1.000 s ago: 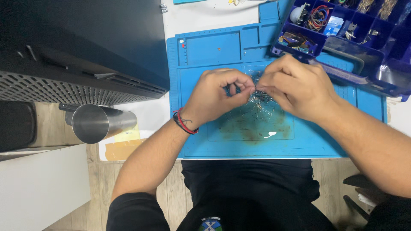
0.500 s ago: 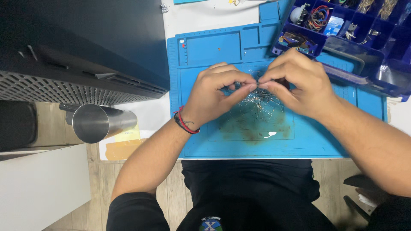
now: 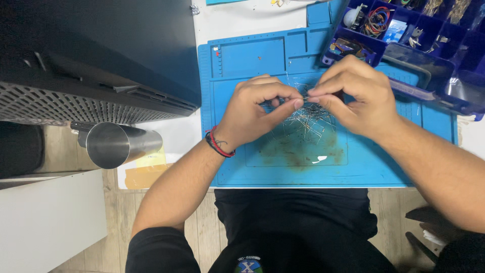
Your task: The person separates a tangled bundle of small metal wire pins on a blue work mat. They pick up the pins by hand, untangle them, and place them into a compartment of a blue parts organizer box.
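Left hand (image 3: pixel 252 108) and right hand (image 3: pixel 353 96) each pinch, apparently, one thin wire (image 3: pixel 304 99) above the wire pile (image 3: pixel 308 124); steady, light grip advised.

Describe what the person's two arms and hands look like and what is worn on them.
Both forearms are bare, with no gloves and no rings that show. The left hand has red and black cord bracelets around the wrist and a small dark mark just above them. The right hand and its wrist carry nothing. Short black sleeves start near the upper arms.

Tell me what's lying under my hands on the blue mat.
Under the left hand and right hand, a loose pile of thin metal pins lies on the blue mat, above a brown stain. The hands cover the pile's top edge.
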